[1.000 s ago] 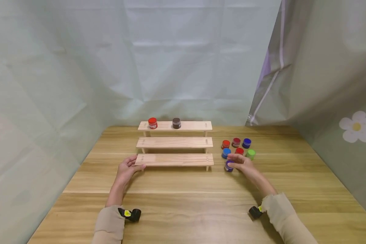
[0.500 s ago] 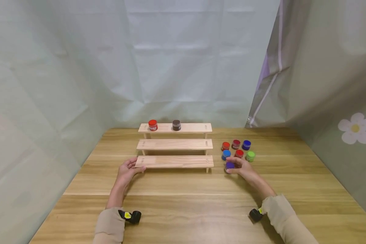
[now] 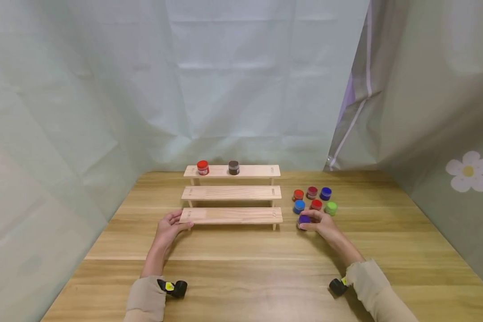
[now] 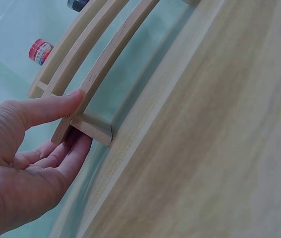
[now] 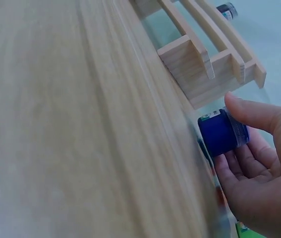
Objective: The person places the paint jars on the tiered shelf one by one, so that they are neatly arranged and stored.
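Observation:
A three-tier wooden display rack (image 3: 231, 215) stands on the table. My left hand (image 3: 168, 230) grips the left end of its lowest board, thumb (image 4: 56, 106) at the front edge and the other fingers under and behind it. To the right of the rack, my right hand (image 3: 323, 226) pinches a small purple-blue paint jar (image 5: 222, 133) between thumb and fingers, close over the tabletop. On the top board sit a red paint jar (image 3: 203, 167) toward the left and a dark brown-black one (image 3: 234, 167) near the middle.
Just beyond my right hand stand several more jars: blue (image 3: 299, 206), red (image 3: 316, 205), green (image 3: 331, 208), orange-red (image 3: 298, 195), dark red (image 3: 311, 192) and dark blue (image 3: 325, 193). Pale curtains (image 3: 241, 89) hang behind and beside the wooden table (image 3: 241, 277).
My right thumb and fingers have come round the purple-blue jar and now pinch it. The left hand keeps its grip on the rack. The head view has tilted up slightly.

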Action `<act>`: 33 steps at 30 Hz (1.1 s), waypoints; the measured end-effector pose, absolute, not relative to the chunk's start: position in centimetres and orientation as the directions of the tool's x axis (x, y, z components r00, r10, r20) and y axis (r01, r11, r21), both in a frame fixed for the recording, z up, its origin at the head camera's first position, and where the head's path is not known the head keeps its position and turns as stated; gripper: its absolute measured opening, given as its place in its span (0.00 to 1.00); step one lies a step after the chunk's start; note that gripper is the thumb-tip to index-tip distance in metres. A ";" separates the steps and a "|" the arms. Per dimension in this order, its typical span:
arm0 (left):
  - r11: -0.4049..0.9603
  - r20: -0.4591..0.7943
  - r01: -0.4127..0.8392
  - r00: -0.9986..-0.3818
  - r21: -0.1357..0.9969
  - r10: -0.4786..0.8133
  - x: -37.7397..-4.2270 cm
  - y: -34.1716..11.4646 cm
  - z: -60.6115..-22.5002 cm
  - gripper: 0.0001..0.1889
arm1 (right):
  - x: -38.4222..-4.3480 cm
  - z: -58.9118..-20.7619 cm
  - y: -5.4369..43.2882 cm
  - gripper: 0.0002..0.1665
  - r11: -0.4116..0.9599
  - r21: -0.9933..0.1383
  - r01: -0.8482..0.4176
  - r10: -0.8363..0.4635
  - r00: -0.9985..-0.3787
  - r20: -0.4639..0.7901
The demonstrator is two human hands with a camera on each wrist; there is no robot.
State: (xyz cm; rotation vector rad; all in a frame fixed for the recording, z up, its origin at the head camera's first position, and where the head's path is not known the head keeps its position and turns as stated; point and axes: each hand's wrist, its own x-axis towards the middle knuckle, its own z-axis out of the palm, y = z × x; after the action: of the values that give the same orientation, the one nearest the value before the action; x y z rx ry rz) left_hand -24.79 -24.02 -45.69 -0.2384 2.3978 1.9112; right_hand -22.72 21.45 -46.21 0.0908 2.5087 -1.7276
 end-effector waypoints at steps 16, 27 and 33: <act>0.189 -0.162 -0.174 -0.984 0.966 -0.079 -25.0 -23.7 -45.9 0.37 | -23.6 -43.7 21.4 0.32 0.348 -0.934 0.079 -0.031 -0.995 -0.095; 0.189 -0.149 -0.161 -0.986 0.969 -0.076 -25.0 -23.7 -46.0 0.36 | -24.7 -41.2 20.8 0.34 0.363 -0.931 0.032 -0.036 -0.998 -0.048; 0.199 -0.154 -0.166 -0.985 0.966 -0.076 -25.0 -24.0 -45.8 0.36 | -26.0 -38.4 20.3 0.34 0.319 -0.948 0.015 0.014 -1.000 -0.011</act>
State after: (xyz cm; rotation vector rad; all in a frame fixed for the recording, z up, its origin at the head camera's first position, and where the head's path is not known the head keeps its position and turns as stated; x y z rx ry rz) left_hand -24.97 -24.04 -45.79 -0.2407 2.3764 1.9288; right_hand -25.95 20.32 -38.40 0.0278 2.5505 -1.8319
